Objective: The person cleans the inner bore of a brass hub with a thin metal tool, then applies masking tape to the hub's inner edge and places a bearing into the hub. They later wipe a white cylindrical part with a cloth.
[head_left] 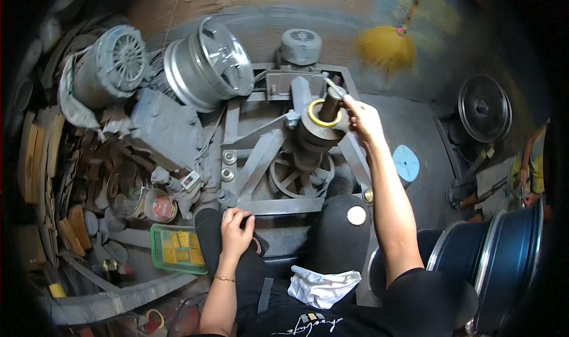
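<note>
My right hand (pixel 364 122) reaches forward, its fingers closed at the rim of a dark upright cylinder (pixel 331 108) with a pale metal top. A thin pale stick (pixel 332 86) slants across that top, close to the fingertips. Whether the fingers grip the stick or the cylinder's edge is hard to see. Around the cylinder's base lies a yellow ring (pixel 314 119), seated on a round grey spindle head (pixel 320 133). My left hand (pixel 236 231) rests on my left knee, fingers loosely bent, thumb apart, holding nothing.
A grey metal frame (pixel 278 206) with a motor (pixel 301 47) surrounds the spindle. A silver wheel rim (pixel 181 70) stands behind left; dark blue rims (pixel 459 251) are at the right. Near my left leg sits a green basket (pixel 157 248) of yellow blocks. A white cloth (pixel 323 286) lies on my lap.
</note>
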`<state>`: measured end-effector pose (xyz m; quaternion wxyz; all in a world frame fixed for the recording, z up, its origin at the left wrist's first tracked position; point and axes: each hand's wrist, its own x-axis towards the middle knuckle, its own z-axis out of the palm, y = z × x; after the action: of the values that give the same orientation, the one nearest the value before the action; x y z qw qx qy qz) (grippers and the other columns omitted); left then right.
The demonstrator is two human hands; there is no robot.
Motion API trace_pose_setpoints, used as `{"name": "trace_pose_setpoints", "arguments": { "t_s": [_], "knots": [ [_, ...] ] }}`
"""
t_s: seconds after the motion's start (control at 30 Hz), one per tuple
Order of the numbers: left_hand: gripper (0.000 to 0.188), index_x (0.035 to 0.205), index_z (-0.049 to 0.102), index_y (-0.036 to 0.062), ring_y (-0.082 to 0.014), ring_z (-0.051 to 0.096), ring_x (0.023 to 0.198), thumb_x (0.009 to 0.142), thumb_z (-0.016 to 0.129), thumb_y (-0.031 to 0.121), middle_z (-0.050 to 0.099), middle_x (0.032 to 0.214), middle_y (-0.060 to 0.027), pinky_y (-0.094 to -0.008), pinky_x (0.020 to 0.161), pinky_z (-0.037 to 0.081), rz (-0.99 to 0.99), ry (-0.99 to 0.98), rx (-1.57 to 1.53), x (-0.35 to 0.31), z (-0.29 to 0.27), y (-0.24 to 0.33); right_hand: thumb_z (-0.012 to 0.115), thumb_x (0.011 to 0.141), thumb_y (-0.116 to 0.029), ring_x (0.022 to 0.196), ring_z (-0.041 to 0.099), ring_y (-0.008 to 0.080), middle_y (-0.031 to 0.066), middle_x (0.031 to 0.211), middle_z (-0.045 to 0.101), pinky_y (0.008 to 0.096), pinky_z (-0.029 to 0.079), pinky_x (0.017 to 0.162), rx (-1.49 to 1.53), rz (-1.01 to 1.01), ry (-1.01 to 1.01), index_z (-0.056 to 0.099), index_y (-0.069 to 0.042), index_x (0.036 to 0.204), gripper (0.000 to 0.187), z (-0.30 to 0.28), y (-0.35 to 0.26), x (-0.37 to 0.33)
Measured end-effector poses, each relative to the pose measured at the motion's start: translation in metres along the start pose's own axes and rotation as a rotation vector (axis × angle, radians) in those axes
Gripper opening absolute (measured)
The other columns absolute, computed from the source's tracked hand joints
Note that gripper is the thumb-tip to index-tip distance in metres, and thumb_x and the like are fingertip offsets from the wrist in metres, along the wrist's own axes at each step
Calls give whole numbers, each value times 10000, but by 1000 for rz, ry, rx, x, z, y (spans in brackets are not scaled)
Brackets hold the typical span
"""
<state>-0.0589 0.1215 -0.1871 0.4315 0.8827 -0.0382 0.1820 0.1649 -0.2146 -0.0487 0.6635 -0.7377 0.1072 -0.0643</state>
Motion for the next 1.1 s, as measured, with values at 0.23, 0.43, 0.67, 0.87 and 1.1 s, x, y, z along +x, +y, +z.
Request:
{"name": "trace_pose_setpoints", "arguments": {
  "t_s": [0.23, 0.43, 0.67, 0.87, 1.1],
  "knots": [
    [511, 1254, 636, 99, -375, 533, 1169, 803, 779, 291, 537, 1302, -171, -440, 996, 421, -227, 59, 469, -19, -56, -47, 493, 994, -587, 599, 509, 81, -18, 778, 586, 215, 405, 498, 269, 142, 188, 666, -26, 1071, 593, -58, 27, -16],
    [602, 1317, 622, 69, -435, 642, 1096, 893, 654, 496, 704, 1085, -257, -477, 995, 475, -804, -176, 237, 11, -60, -160, 475, 1043, -470, 612, 552, 108, -8, 751, 600, 258, 448, 522, 167, 269, -8, 652, -62, 1066, 445, -101, 154, -53],
    [345, 1084, 675, 24, -327, 719, 873, 811, 772, 212, 742, 917, -170, -404, 793, 555, -409, -47, 120, 115, -32, -194, 517, 1035, -272, 706, 622, 158, 47, 838, 678, 304, 503, 663, 744, 527, 45, 685, -39, 1024, 287, -123, 251, -172],
    [578, 1237, 622, 99, -349, 653, 1087, 715, 838, 220, 679, 1129, -195, -441, 915, 526, -257, -518, 454, 144, 10, -222, 529, 1026, -260, 726, 627, 161, 53, 852, 685, 304, 504, 682, 315, 736, 229, 686, -34, 1035, 276, -144, 267, -310],
    [718, 1320, 536, 162, -375, 583, 1211, 700, 879, 277, 587, 1310, -160, -478, 999, 495, -304, -731, 537, 159, 40, -231, 542, 1015, -246, 751, 633, 164, 59, 868, 693, 304, 506, 704, -49, 854, 310, 688, -28, 1047, 264, -153, 249, -363]
  ]
}}
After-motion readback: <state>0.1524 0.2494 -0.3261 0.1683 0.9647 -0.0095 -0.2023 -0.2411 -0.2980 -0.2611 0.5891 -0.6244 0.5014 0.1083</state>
